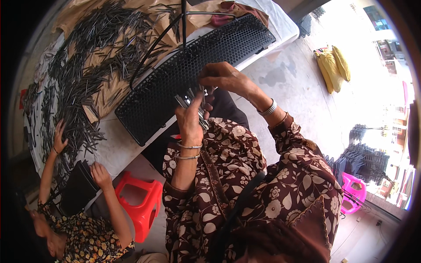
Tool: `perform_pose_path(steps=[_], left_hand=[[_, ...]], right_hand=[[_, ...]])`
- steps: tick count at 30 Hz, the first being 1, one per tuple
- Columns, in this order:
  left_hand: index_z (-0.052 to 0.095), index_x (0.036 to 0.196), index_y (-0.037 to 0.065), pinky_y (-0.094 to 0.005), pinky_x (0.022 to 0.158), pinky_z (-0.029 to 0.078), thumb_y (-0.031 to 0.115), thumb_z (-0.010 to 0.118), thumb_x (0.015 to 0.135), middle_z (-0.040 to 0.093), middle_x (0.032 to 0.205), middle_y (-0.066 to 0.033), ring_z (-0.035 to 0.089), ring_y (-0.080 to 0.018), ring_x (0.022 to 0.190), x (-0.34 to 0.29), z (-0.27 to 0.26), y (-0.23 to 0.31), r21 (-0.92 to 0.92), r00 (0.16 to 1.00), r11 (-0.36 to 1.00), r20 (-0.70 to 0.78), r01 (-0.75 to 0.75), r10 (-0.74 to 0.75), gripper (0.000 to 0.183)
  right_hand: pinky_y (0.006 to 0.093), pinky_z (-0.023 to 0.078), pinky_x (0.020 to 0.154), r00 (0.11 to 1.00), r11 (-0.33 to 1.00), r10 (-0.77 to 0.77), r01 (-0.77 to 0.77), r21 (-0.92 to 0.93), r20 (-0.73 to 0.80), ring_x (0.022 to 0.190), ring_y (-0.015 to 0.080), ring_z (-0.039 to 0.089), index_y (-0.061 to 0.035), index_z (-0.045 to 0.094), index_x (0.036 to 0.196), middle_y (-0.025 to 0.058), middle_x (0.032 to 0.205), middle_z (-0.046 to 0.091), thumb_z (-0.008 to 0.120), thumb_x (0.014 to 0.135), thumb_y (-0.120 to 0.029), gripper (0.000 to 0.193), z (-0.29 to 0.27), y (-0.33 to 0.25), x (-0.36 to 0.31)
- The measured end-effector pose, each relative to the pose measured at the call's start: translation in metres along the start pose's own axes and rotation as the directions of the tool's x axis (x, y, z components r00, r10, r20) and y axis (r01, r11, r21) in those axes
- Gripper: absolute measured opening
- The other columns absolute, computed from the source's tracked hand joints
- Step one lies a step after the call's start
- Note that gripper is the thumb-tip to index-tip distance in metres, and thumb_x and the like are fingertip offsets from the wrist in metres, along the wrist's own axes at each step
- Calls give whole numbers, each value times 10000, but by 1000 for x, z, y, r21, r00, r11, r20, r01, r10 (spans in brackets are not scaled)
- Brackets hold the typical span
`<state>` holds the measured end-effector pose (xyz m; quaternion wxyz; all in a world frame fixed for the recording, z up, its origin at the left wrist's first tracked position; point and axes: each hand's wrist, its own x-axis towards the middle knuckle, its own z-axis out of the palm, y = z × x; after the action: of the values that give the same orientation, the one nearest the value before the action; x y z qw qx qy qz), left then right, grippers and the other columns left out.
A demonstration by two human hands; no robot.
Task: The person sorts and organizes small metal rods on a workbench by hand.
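My left hand is closed around a bundle of thin dark, partly shiny strips, held just in front of my lap. Close beside it, my right hand has its fingers drawn together above the near edge of a long black panel full of small holes. Whatever those fingertips pinch is hidden. The panel lies slantwise along the table's edge, with dark bits standing in some of its holes and a black wire frame rising from it.
Loose dark strips are heaped over brown paper on the table. At the left, a co-worker's hands are near the heap and a black panel. A red stool stands between us; yellow sacks lie on the floor.
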<state>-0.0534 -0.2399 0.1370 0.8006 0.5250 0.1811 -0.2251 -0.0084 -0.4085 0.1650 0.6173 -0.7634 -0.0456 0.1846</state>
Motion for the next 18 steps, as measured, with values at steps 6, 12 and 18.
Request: perform_pose_path(steps=[6,12,18], left_hand=[[638,974,31,-293,522,483,264,676,905,682,783,-83,615,-159,594,3,-13,-6,-317,994,944,-33,92,-108,246],[563,981,108,-297,641,493,335,620,946,573,814,-27,558,-132,718,-15,-52,9,-477,995,878,-56,43,-80,237],[541,915,112,-245,497,301,321,594,968,386,649,32,332,-84,555,-17,-84,9,-632,998,775,49,5,34,222]], right_hand=[[287,501,639,913,936,-215,92,-340,-346,724,141,654,41,609,927,94,778,670,618,889,-112,158,-1,-15,9],[353,511,636,674,723,-623,303,-621,-396,699,258,668,8,546,939,138,782,651,617,878,-80,129,0,14,52],[393,509,656,643,667,-657,252,-701,-393,734,314,651,7,540,931,162,798,624,616,870,-76,129,4,25,68]])
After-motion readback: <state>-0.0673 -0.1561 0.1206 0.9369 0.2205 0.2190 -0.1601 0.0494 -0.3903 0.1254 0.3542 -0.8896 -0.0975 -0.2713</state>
